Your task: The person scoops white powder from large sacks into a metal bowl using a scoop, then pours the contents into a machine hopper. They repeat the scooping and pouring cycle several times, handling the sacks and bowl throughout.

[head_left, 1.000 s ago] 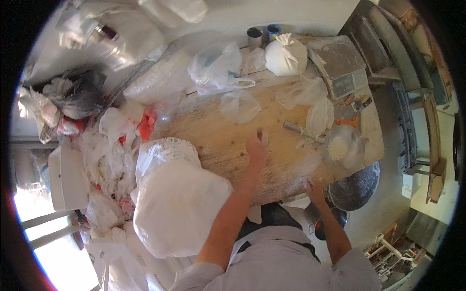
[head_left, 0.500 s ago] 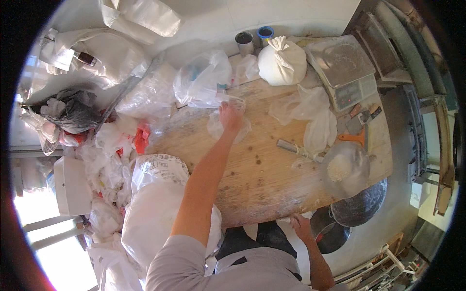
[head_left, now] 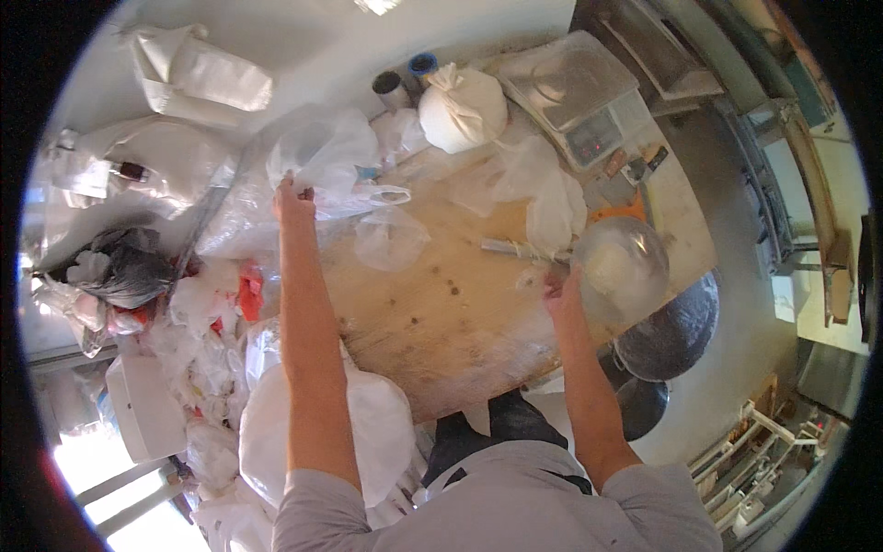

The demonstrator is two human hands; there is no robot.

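My left hand (head_left: 295, 201) is at the far left of the table, its fingers closed on the edge of a clear plastic bag (head_left: 324, 147). Beside that hand a white bag handle loops over the wood. At the right, my right hand (head_left: 561, 289) grips the left rim of a translucent bowl (head_left: 635, 267) with pale contents, too blurred to name. Just beyond this hand lies a metal tube (head_left: 503, 247), partly next to a crumpled thin bag (head_left: 552, 207). Another thin clear bag (head_left: 391, 239) lies flat between my hands.
A tied white cloth sack (head_left: 464, 115) and a scale (head_left: 575, 101) stand at the back of the wooden table (head_left: 441, 322). Scrapers (head_left: 635, 198) lie at the right. Dark tubs (head_left: 676, 327) stand below the right edge; heaped plastic bags (head_left: 198, 340) fill the left.
My left hand has moved left along the plastic bag. My right hand has risen from below the table's front edge to the bowl. The whole view has shifted.
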